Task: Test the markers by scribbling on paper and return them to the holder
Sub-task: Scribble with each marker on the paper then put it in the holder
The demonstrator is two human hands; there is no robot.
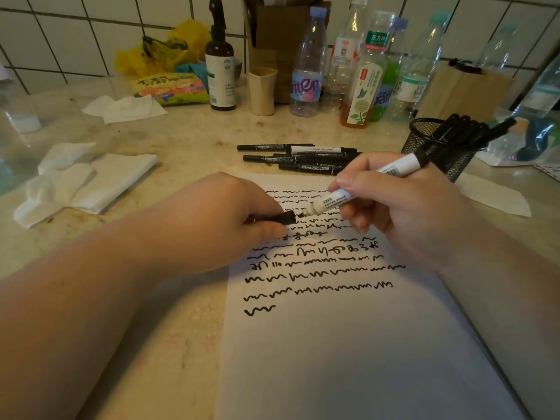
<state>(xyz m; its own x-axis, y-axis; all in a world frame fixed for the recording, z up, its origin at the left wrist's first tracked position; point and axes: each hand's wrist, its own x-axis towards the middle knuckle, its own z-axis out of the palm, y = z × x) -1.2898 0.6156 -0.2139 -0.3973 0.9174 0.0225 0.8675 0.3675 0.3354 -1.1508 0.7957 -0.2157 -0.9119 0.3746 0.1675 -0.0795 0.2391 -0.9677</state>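
A white sheet of paper (pixel 348 344) lies on the counter with several rows of black scribbles. My right hand (pixel 403 213) grips a white-barrelled marker (pixel 363 186), its bare tip pointing left just above the paper. My left hand (pixel 218 219) pinches the marker's black cap (pixel 283 218), whose open end sits right at the tip. Several black markers (pixel 303 157) lie loose on the counter behind the paper. A black mesh holder (pixel 436 147) at the right has several markers standing in it.
Crumpled white tissues (pixel 78 180) lie at the left. Along the tiled wall stand a dark spray bottle (pixel 219 71), a beige cup (pixel 262 90), several plastic bottles (pixel 306 74) and a snack packet (pixel 172 87). A plastic bag (pixel 527 140) sits at the far right.
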